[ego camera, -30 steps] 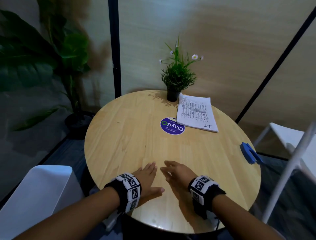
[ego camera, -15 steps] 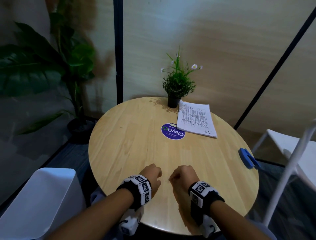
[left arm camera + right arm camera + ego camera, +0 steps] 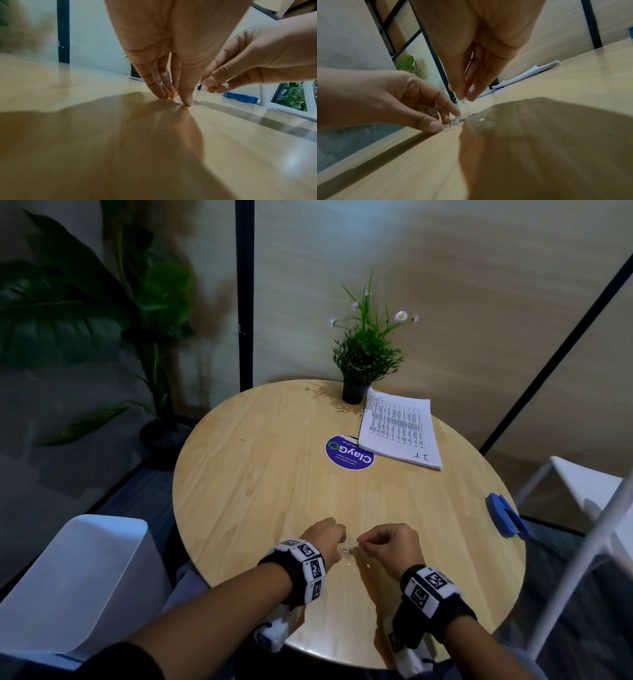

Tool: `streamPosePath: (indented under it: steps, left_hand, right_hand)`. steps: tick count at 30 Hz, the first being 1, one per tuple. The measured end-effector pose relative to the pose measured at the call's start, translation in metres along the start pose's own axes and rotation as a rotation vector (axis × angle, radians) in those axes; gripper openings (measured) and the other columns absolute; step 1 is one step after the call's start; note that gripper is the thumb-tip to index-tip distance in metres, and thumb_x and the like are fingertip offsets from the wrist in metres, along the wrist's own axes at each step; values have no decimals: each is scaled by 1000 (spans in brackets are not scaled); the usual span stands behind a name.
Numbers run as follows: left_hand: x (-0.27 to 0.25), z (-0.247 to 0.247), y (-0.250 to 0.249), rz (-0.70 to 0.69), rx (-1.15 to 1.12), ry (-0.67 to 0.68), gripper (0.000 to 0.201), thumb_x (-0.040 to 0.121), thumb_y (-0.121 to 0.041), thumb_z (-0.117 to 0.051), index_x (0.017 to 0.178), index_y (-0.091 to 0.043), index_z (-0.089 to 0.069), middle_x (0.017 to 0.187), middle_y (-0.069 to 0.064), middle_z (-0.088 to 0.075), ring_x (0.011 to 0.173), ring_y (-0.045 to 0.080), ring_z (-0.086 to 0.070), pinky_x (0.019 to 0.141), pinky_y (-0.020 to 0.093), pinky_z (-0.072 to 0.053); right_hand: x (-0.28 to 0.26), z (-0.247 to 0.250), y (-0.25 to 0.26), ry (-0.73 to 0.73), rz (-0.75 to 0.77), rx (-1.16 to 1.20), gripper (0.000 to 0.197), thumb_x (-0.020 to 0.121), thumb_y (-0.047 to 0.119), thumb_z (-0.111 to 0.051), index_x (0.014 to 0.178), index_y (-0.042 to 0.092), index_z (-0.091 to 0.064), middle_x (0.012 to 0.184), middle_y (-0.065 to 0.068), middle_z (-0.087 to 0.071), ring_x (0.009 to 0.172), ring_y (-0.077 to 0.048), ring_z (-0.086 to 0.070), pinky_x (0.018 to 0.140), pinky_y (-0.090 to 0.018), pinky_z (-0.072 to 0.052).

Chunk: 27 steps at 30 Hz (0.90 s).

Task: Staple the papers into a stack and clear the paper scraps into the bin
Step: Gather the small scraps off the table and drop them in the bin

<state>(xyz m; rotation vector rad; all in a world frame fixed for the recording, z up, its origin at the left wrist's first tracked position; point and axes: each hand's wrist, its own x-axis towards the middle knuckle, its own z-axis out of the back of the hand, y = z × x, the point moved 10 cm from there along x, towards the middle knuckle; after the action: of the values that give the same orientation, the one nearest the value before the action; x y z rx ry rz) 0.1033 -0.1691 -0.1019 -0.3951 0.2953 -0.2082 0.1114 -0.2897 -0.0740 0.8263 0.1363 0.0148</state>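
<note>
Black wristbands (image 3: 435, 594) bearing white square-coded marker blocks.

The room is dim, with light from above. The table (image 3: 260, 474) shows a soft glare at its near edge. Under each wrist camera a wide dark shadow covers the wood. The big plant (image 3: 85, 313) is blurred. Straight lines bend near the edges, and the close fingers are soft.

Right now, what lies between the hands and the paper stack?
Bare tabletop, then the round purple sticker just before the paper stack, in the head view.
</note>
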Motion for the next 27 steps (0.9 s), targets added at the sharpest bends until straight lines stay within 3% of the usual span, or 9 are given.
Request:
streamPosePath:
  steps: [5,11,13,15,19,27]
  left_hand:
    - [11,-2,-14,-51,-16,17,25,88,-14,-61,111,-4,-60,118,15,-52,107,33,-54,90,38,-45]
    - [17,-11,-15,-33,12,79,28,88,-14,-59,112,0,-60,114,18,-60,104,36,-58,80,34,-44]
    - [18,-10,-16,-37,59,99,26,89,-12,-59,111,1,-63,115,18,-61,101,34,-58,80,31,-43]
    - [19,-7,-19,-47,114,120,24,89,-9,-58,109,-1,-67,115,17,-63,93,28,-57,80,29,-43]
    - [17,-7,-21,-24,175,165,26,90,-8,-55,112,-1,-67,119,16,-63,106,30,-60,89,32,-46]
    - [16,-5,-28,-78,327,197,24,89,-3,-52,111,1,-63,117,20,-61,105,36,-60,88,37,-48]
  right_hand:
    - [-2,3,-10,-6,-12,70,14,76,0,-72,72,12,-76,67,3,-69,60,-2,-62,52,-4,-45]
    - [1,8,-17,-34,-32,133,21,76,0,-72,67,18,-74,69,2,-70,65,-6,-64,58,-8,-48]
    - [0,9,-17,-37,-35,124,19,76,1,-72,69,18,-74,71,2,-70,68,-7,-65,62,-11,-49]
    - [-2,9,-17,-37,-35,119,16,77,2,-72,71,17,-75,70,3,-70,68,-6,-65,59,-9,-48]
    - [-8,13,-18,-40,-33,120,16,77,3,-72,70,18,-74,70,4,-70,67,-5,-65,55,-7,-48]
    - [-12,23,-16,-45,-22,104,24,77,3,-72,65,23,-71,68,6,-69,66,-5,-64,57,-9,-49]
